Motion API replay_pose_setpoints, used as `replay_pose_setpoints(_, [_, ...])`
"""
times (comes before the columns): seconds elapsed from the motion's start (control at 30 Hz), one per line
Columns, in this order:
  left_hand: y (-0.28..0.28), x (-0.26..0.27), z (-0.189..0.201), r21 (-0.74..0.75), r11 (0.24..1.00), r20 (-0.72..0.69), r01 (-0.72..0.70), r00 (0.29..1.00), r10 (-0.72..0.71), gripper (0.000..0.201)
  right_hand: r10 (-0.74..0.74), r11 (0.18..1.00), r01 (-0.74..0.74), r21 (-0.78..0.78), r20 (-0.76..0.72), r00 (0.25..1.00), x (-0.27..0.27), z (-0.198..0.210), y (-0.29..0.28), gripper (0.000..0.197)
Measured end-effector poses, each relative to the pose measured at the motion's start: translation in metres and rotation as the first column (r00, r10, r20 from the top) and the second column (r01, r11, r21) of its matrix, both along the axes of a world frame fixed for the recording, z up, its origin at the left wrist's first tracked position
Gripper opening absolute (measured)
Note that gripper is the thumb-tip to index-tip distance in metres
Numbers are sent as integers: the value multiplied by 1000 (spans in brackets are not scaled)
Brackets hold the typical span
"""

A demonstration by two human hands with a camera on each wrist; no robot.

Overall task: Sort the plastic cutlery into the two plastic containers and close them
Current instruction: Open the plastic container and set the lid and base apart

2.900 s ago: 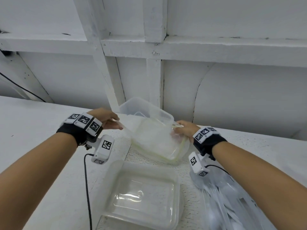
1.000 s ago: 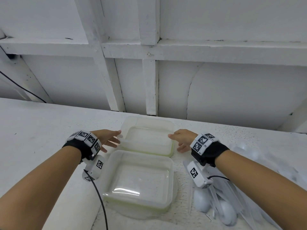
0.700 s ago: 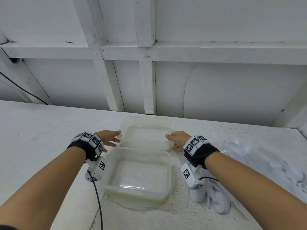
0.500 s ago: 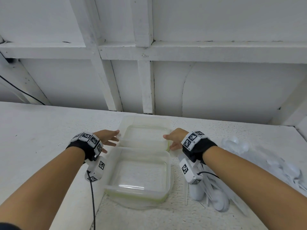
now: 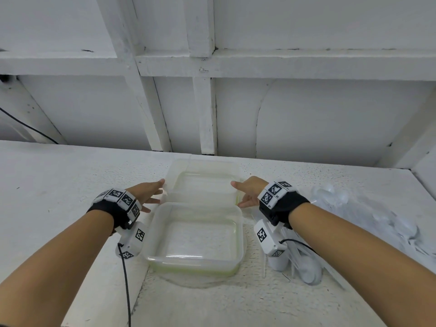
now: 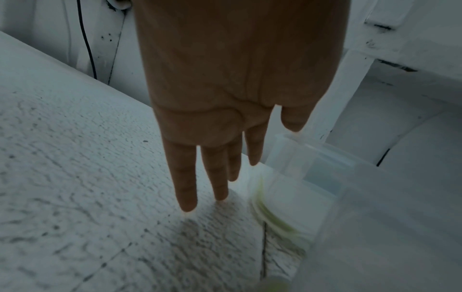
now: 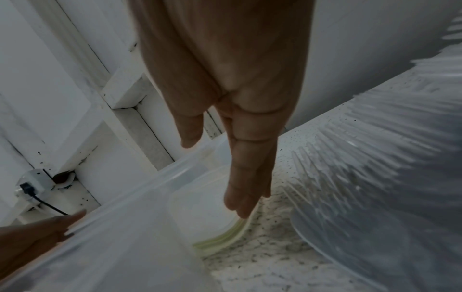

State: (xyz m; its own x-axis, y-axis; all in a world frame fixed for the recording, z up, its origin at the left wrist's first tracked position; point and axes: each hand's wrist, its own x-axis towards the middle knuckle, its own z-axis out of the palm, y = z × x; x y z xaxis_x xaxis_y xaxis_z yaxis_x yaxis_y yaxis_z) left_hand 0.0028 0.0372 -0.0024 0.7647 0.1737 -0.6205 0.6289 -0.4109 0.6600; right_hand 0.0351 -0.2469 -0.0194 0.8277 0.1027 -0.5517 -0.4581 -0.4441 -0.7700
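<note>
Two clear plastic containers stand open and empty on the white table. The far container [image 5: 203, 165] sits flat behind the near container [image 5: 193, 263]; both show a green-edged lid beneath. My left hand [image 5: 158, 192] is at the far container's left side with straight fingers, and in the left wrist view the left hand [image 6: 237, 158] has its thumb against the container's corner [image 6: 287, 138]. My right hand [image 5: 238, 194] is at its right side, holding nothing; in the right wrist view its fingers [image 7: 240, 197] point down to the green lid edge [image 7: 225, 235]. White plastic cutlery [image 5: 396, 227] lies piled at the right.
A few white spoons [image 5: 309, 267] lie under my right wrist. A black cable [image 5: 125, 279] runs from the left wrist camera toward me. The white panelled wall [image 5: 212, 114] rises just behind the far container. Bare table [image 5: 59, 185] stretches to the left.
About three seconds ago both hands held the far container tilted above the table. It now lies flat behind the near one, and both hands have let go and stay at its sides.
</note>
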Motion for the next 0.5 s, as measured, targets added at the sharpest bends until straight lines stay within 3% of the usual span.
replay_pose_setpoints(0.13, [9, -6, 21, 105, 994, -19, 31, 999, -29, 51, -51, 999, 52, -18, 37, 998, -14, 25, -9, 53])
replay_pose_setpoints(0.23, [15, -22, 33, 178, 975, -101, 131, 988, -114, 47, -32, 999, 31, -26, -25, 999, -39, 45, -16, 53])
replay_pose_setpoints(0.37, [12, -52, 26, 145, 971, -229, 192, 961, -157, 43, 116, 990, -127, -58, -159, 980, -85, 41, -17, 58])
replay_pose_setpoints(0.5, [8, -70, 6, 59, 991, -181, 119, 978, -107, 41, 108, 993, -116, -28, -205, 973, -102, 14, -9, 54])
